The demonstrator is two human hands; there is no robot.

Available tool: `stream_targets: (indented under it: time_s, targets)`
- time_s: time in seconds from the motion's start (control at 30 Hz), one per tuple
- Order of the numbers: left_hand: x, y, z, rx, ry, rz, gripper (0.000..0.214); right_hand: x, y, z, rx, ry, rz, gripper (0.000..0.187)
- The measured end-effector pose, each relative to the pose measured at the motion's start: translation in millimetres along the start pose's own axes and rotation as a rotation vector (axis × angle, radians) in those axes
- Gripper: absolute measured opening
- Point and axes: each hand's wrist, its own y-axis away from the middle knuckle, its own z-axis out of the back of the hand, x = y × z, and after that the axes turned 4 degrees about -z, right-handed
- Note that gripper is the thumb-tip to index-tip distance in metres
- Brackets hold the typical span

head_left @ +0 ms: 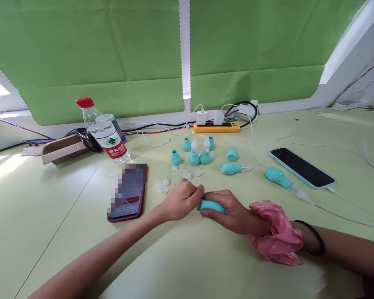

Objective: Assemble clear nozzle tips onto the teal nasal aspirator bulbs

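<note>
My right hand [232, 211] is wrapped round a teal squeeze bulb [212, 205], which lies sideways with its neck toward my left. At that neck my left hand [183, 200] is closed, thumb and fingers pinched together; whatever they hold is hidden. Just beyond my left hand lie several small clear-white nozzle pieces [187, 175]. Behind them stand several teal bulbs [175, 158], two with white tips [193, 145] on top. Farther right, a teal bulb with a clear nozzle [231, 168] lies on its side, and a larger nasal aspirator [277, 177] lies beside a cable.
A red-cased phone [126, 209] lies left of my hands, and a charging phone [302, 167] lies at the right. A water bottle [107, 137], a can [115, 124] and an open cardboard box [65, 149] stand back left. An orange power strip [216, 128] with chargers and cables lines the back.
</note>
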Motion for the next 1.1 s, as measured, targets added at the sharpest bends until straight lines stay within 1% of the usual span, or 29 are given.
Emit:
stream_targets:
  time_s: [0.07,0.1,0.13,0.17,0.2,0.27,0.33,0.37,0.43,0.5,0.6,0.67,0.7,0.77,0.83,0.93,1.03,1.1]
  targets:
    - [2,-2,6.1,0.059,0.199,0.033,0.041,2,1,4,0.019,0.084,0.140,0.018]
    - [3,-3,9.2,0.045,0.240,0.063,0.042,2,1,6,0.016,0.126,0.193,0.017]
    - [4,-4,12.0,0.001,0.216,0.084,0.043,2,0,8,-0.004,0.161,0.215,0.016]
    - [7,-5,14.5,-0.061,0.123,0.083,0.045,1,-2,11,-0.044,0.180,0.201,0.015]
    - [9,-6,16.4,-0.130,-0.033,0.060,0.046,0,-4,14,-0.099,0.183,0.155,0.014]
    - [17,-8,18.2,-0.229,-0.432,-0.018,0.045,-5,-13,22,-0.218,0.158,0.045,0.014]
    - [27,-10,16.7,-0.242,-0.755,-0.055,0.041,-13,-22,30,-0.300,0.142,-0.007,0.016]
    - [33,-11,15.0,-0.235,-0.852,-0.044,0.039,-17,-26,34,-0.332,0.146,-0.030,0.016]
    - [41,-12,10.2,-0.223,-0.945,-0.011,0.037,-27,-31,40,-0.369,0.184,-0.074,0.018]
    - [46,-11,4.6,-0.224,-0.947,-0.016,0.037,-36,-34,44,-0.398,0.242,-0.103,0.019]
    - [47,-8,-3.8,-0.172,-0.891,-0.131,0.039,-50,-35,48,-0.447,0.342,-0.091,0.018]
    - [46,-6,-8.4,-0.116,-0.862,-0.205,0.038,-58,-35,49,-0.441,0.407,-0.089,0.019]
    - [45,-5,-10.2,-0.099,-0.855,-0.217,0.037,-61,-35,49,-0.431,0.430,-0.100,0.019]
    - [46,-5,-12.3,-0.099,-0.856,-0.189,0.032,-69,-35,51,-0.427,0.444,-0.138,0.020]
    - [47,-5,-12.7,-0.128,-0.867,-0.151,0.029,-76,-35,53,-0.466,0.442,-0.169,0.022]
    - [47,-5,-11.3,-0.127,-0.862,-0.186,0.033,-83,-38,59,-0.504,0.453,-0.225,0.026]
    - [47,-6,-9.9,-0.099,-0.880,-0.243,0.034,-80,-39,69,-0.446,0.509,-0.271,0.030]
    - [48,-6,-10.1,-0.132,-0.934,-0.230,0.028,-74,-39,78,-0.379,0.611,-0.268,0.031]
